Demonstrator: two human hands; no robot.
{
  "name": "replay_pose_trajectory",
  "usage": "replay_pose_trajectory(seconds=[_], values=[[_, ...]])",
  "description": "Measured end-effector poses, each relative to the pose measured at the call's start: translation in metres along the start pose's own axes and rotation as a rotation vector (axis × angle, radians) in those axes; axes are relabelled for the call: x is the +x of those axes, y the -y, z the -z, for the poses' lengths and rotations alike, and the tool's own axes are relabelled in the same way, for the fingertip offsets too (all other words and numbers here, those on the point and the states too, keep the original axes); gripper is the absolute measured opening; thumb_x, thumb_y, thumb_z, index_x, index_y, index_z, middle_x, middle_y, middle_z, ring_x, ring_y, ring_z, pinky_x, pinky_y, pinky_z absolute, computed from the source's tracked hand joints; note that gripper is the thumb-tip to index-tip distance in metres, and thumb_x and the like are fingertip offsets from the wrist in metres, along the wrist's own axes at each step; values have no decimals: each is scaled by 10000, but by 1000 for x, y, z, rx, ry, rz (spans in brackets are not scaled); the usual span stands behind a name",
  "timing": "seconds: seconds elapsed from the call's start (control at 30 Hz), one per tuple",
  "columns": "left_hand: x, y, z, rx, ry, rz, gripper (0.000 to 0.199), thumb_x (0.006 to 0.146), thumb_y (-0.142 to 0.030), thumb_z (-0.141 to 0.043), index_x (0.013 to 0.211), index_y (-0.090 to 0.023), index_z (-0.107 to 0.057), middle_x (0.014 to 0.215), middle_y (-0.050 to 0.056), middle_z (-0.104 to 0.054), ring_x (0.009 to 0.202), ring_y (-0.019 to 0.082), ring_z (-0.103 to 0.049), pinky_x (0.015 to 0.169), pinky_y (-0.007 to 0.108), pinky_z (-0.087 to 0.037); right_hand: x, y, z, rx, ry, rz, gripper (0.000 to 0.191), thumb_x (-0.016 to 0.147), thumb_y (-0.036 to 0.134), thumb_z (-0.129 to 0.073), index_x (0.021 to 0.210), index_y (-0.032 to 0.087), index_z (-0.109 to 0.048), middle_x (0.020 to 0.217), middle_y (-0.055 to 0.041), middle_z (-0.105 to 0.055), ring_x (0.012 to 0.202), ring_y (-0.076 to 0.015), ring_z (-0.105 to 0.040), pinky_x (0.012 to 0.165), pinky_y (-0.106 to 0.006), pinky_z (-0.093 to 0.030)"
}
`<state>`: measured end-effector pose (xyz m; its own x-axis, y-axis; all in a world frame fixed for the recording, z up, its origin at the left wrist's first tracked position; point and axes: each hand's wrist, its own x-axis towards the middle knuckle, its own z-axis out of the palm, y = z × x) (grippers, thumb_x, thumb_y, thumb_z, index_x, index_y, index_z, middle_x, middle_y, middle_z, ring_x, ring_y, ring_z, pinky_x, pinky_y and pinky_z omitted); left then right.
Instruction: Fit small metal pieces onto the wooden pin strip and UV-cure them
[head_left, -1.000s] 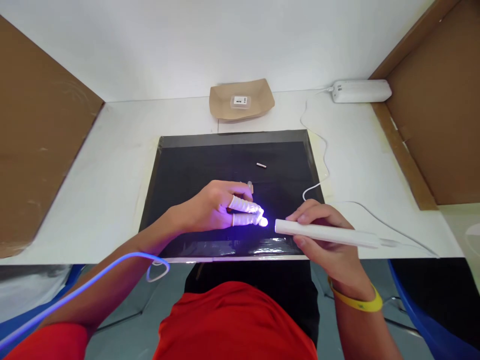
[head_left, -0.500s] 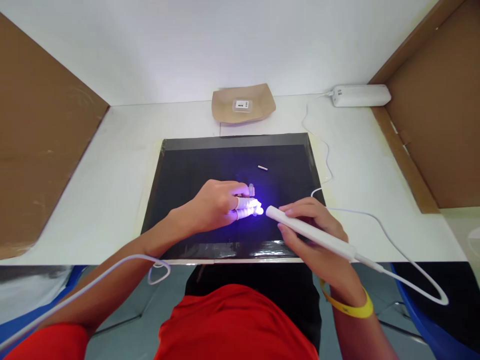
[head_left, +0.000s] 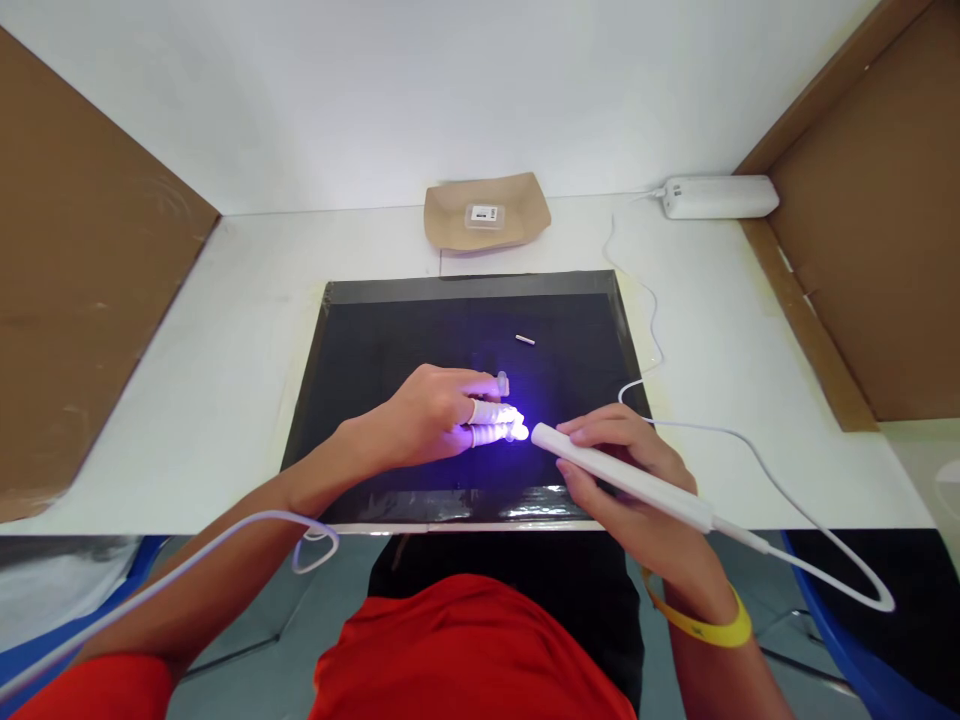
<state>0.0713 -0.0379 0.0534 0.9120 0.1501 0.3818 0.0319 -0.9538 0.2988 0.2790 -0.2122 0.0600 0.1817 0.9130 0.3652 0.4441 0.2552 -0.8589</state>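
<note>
Over the black mat (head_left: 390,340), my left hand (head_left: 431,415) is closed in a pinch, with pale finger cots (head_left: 482,411) on two fingers. Violet-white glare at their tips hides what they hold. A small clear piece (head_left: 502,382) shows at another fingertip of this hand. My right hand (head_left: 645,450) grips a white pen-shaped UV lamp (head_left: 637,482), thumb below and fingers on top. Its front end points left at the pinched fingertips, a small gap away. Beyond the hands, a short thin white stick (head_left: 525,340) lies on the mat.
A brown paper tray (head_left: 442,215) with a small clear labelled box (head_left: 484,217) stands at the back. A white power strip (head_left: 720,197) lies back right. The lamp's white cable (head_left: 847,545) loops at right; another cable (head_left: 225,535) crosses my left forearm. Cardboard panels (head_left: 82,260) flank the table.
Both hands keep nearly the same pose, and the lamp still shines at the left fingertips. The whole view has shifted very slightly.
</note>
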Motion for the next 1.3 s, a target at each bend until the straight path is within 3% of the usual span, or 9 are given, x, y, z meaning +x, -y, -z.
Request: replay_pose_trajectory(seconds=[0.13, 0.37, 0.6, 0.8, 1.07, 1.3], values=[[1, -1, -1, -1, -14, 18, 144, 955, -244, -776, 1075, -282, -846, 1146, 30, -828, 986, 160, -814, 778, 203, -624, -2, -2, -1, -4, 10, 1, 243, 899, 103, -723, 1064, 267, -653, 1019, -11, -722, 897, -123, -721, 720, -235, -605], [5, -1, -1, 159, -57, 5, 89, 983, -249, -736, 972, -253, -824, 942, -26, -796, 790, 90, -758, 607, 192, -506, -5, -3, -3, -4, 4, -4, 267, 894, 90, -721, 1083, 267, -654, 1042, -6, -718, 934, -108, -718, 775, -213, -603], [18, -4, 3, 399, -77, -122, 324, 1043, -133, -547, 757, -169, -694, 722, -16, -680, 596, 93, -581, 503, 265, -348, -1, 2, -9, -55, -78, 33, 272, 886, 83, -719, 1074, 266, -648, 1054, -13, -719, 941, -114, -726, 791, -223, -609], [27, -8, 3, 444, -83, -168, 349, 1048, -130, -515, 726, -174, -643, 677, -12, -645, 570, 119, -560, 490, 274, -347, 2, 0, -15, -191, -116, 79, 261, 889, 104, -720, 1068, 270, -627, 1041, -8, -726, 915, -121, -740, 809, -249, -624], [32, -8, 4, 480, -100, -192, 349, 1025, -87, -488, 717, -181, -620, 637, -14, -590, 549, 123, -511, 478, 283, -337, 1, -3, -15, -212, -105, 92, 303, 888, 108, -729, 1103, 290, -619, 1062, -18, -735, 919, -151, -743, 814, -300, -639], [29, -10, 1, 500, -25, -181, 267, 1014, -109, -570, 782, -181, -681, 696, -12, -653, 595, 130, -572, 487, 285, -375, -3, -8, -15, -221, -89, 94, 330, 897, 104, -720, 1146, 294, -616, 1089, -38, -732, 949, -180, -741, 830, -340, -648]])
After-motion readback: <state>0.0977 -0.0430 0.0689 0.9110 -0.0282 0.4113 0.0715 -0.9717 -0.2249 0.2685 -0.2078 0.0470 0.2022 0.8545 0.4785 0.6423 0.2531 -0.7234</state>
